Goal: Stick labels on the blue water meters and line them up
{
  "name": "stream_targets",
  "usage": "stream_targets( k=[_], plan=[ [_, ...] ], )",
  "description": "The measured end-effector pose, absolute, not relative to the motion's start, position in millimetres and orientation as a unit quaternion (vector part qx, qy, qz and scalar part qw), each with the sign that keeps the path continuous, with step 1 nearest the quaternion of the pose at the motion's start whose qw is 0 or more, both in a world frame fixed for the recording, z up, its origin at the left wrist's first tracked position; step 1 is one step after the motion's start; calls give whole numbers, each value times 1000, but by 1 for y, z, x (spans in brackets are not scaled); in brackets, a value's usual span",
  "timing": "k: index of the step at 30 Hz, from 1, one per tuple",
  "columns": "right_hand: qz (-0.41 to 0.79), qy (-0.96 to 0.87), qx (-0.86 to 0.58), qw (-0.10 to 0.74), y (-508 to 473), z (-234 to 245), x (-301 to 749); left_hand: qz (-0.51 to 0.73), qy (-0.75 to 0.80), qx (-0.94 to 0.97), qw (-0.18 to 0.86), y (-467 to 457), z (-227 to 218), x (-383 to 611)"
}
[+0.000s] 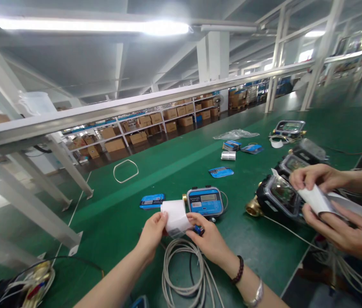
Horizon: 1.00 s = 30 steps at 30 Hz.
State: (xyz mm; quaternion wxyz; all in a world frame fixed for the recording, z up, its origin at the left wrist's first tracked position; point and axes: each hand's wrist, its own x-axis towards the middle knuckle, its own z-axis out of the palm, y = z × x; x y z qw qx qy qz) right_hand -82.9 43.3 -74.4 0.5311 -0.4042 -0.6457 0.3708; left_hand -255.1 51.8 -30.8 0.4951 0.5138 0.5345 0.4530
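Observation:
A curved white label sheet [175, 216] is held up between my two hands, over the green table. My left hand [152, 233] pinches its left edge between thumb and fingers. At the lower right edge, my right hand [210, 240] has its fingers closed on the same sheet. Just behind stands a water meter [205, 201] with a blue face and a small display, partly hidden by the sheet. A coil of grey cable [181, 278] lies below my hands. Left of the meter is a blue faceplate [152, 201].
At right, a co-worker's hands [335, 205] hold another white label roll beside black meters [282, 194] with brass fittings. Further back lie a blue faceplate [221, 172], a small label roll [228, 155] and a plastic bag [236, 134]. A white gasket ring [126, 171] lies at left.

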Motion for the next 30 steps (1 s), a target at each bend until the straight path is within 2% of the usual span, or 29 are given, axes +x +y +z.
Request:
stream_targets(
  k=[3,5,8,11,14,19,22,25,30],
  plan=[
    [355,-635,-424,539,43,-76,-85,438,516,529,512,47,-27,-254],
    [302,-632,-419,577,43,-77,-84,432,509,534,518,44,-26,-253],
    [104,-647,-393,645,41,-79,-84,435,511,530,518,42,-28,-252],
    [-25,-690,-379,616,39,-80,-85,419,495,554,521,42,-32,-250],
    [-9,-712,-391,583,38,-80,-89,406,463,592,519,42,-36,-249],
    [114,-711,-384,578,38,-80,-94,395,457,611,511,40,-31,-247],
    [172,-700,-386,576,37,-80,-95,388,499,622,462,38,-27,-245],
    [201,-686,-385,584,36,-80,-96,379,541,621,421,38,-25,-244],
    [216,-671,-368,606,35,-80,-97,388,541,591,454,36,-26,-245]
  ],
)
